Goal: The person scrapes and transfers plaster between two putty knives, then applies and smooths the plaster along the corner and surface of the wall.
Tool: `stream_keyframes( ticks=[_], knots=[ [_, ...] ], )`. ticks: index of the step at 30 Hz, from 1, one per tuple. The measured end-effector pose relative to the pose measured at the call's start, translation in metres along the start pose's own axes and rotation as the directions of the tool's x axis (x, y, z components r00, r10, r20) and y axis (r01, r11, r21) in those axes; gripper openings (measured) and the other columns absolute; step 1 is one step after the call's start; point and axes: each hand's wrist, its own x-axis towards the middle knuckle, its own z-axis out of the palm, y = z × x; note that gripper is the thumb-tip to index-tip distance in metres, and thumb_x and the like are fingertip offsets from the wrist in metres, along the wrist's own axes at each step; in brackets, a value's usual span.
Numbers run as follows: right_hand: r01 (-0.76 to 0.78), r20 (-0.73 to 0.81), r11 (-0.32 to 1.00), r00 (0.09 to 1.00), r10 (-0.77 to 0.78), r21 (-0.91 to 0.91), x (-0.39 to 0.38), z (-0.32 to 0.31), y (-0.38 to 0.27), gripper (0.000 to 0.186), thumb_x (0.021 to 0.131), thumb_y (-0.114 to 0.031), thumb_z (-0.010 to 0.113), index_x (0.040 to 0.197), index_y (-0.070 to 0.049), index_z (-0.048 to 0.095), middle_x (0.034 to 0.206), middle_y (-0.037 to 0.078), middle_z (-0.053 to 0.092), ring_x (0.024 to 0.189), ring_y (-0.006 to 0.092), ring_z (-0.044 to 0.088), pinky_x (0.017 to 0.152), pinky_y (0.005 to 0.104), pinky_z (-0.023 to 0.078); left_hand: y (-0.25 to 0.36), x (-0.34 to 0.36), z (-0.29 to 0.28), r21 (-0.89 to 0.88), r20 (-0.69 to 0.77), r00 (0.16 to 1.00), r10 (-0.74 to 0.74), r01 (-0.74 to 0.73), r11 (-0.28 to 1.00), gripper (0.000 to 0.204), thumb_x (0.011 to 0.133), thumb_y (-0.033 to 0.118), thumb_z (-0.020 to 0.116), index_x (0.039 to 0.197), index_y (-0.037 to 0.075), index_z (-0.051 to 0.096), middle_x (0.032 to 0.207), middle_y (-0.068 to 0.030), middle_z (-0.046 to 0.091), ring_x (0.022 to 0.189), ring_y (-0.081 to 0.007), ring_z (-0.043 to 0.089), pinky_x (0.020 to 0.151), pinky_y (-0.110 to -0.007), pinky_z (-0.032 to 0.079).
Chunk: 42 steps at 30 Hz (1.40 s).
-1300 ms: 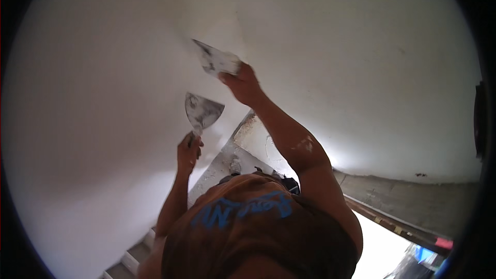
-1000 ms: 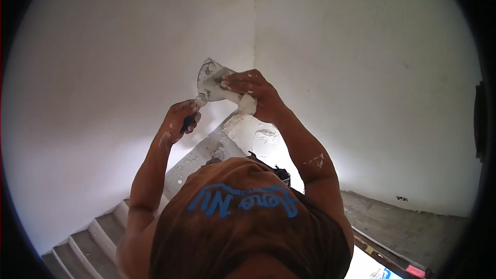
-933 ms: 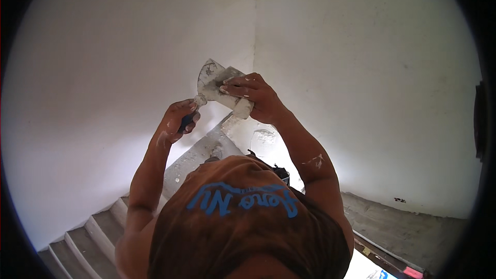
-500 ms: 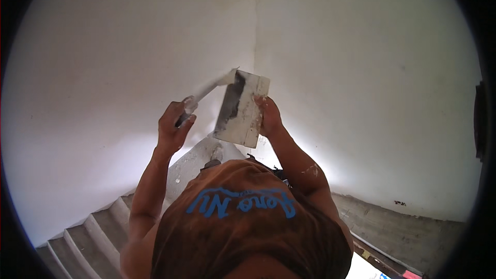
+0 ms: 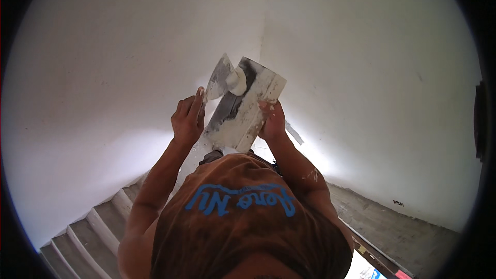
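Observation:
My left hand (image 5: 187, 118) is closed around a putty knife, its handle mostly hidden by the fingers. The wide grey blade (image 5: 219, 78) points up and away, and a lump of white plaster (image 5: 238, 82) sits at its right side, against the upper left edge of the flat trowel. That rectangular plastering trowel (image 5: 243, 114) is tilted in front of my chest, smeared with white plaster over dark metal. My right hand (image 5: 273, 119) grips it by the right long side, thumb on top, the other fingers hidden behind.
Two pale walls (image 5: 129, 46) meet in a corner straight ahead. Concrete steps (image 5: 98, 232) go down at the lower left. A grey ledge (image 5: 392, 222) runs along the right wall's foot, and a dark object (image 5: 480, 121) is at the far right edge.
The putty knife has turned so its blade faces up, with the plaster lump now showing beside it. My left hand has moved right and the trowel has tilted further clockwise.

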Motion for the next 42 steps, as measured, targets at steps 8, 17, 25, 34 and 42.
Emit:
stream_keyframes(
  ticks=[8,17,25,34,42],
  knots=[
    [0.167,0.151,0.976,0.971,-0.187,0.140,0.010,-0.056,-0.051,0.042,0.093,-0.019,0.055,0.131,-0.002,0.048,0.119,0.015,0.061,0.105,0.0316,0.063,0.090,0.0501,0.054,-0.033,-0.012,0.017,-0.472,0.453,0.733,-0.508,0.680,0.560,0.025,0.093,0.022,0.065,0.108,0.002,0.069,0.069,-0.0063,0.062,0.056,-0.0132,0.055,0.052,-0.028,0.044],
    [-0.156,-0.101,0.981,0.984,0.145,-0.114,0.052,-0.107,-0.002,0.032,0.079,-0.019,0.058,0.108,-0.006,0.062,0.096,0.010,0.066,0.086,0.0268,0.066,0.079,0.0442,0.056,-0.024,-0.012,-0.003,-0.455,0.890,0.453,0.042,0.890,0.022,0.038,0.094,0.038,0.060,0.086,0.001,0.065,0.058,-0.0046,0.055,0.041,-0.0098,0.043,0.038,-0.024,0.032],
    [0.300,-0.262,0.942,0.906,-0.331,-0.151,0.133,-0.018,-0.079,0.039,0.088,-0.017,0.066,0.124,-0.007,0.056,0.109,0.007,0.064,0.100,0.0238,0.063,0.079,0.0422,0.052,-0.070,-0.084,0.006,-0.494,0.866,0.432,-0.253,0.816,-0.301,0.053,0.092,0.051,0.057,0.100,-0.001,0.061,0.055,-0.0059,0.053,0.037,-0.0133,0.044,0.035,-0.025,0.033],
    [0.415,-0.030,0.318,0.569,-0.822,-0.852,0.262,0.058,-0.067,0.045,0.091,-0.011,0.054,0.133,0.003,0.046,0.129,0.022,0.054,0.113,0.0342,0.054,0.099,0.0400,0.043,-0.066,-0.109,-0.026,-0.329,0.898,0.243,-0.367,0.925,-0.190,0.041,0.097,0.038,0.051,0.096,-0.001,0.064,0.056,-0.0047,0.052,0.039,-0.0112,0.042,0.037,-0.024,0.031],
    [0.461,0.201,0.074,0.520,-0.830,-0.884,0.284,0.082,-0.068,0.074,0.077,0.004,0.052,0.146,0.001,0.026,0.149,0.024,0.026,0.133,0.0466,0.027,0.111,0.0532,0.027,-0.059,-0.088,-0.020,-0.297,0.905,0.265,-0.332,0.954,-0.049,0.041,0.099,0.038,0.050,0.094,0.000,0.065,0.056,-0.0034,0.052,0.040,-0.0092,0.040,0.039,-0.024,0.030]
  ],
)
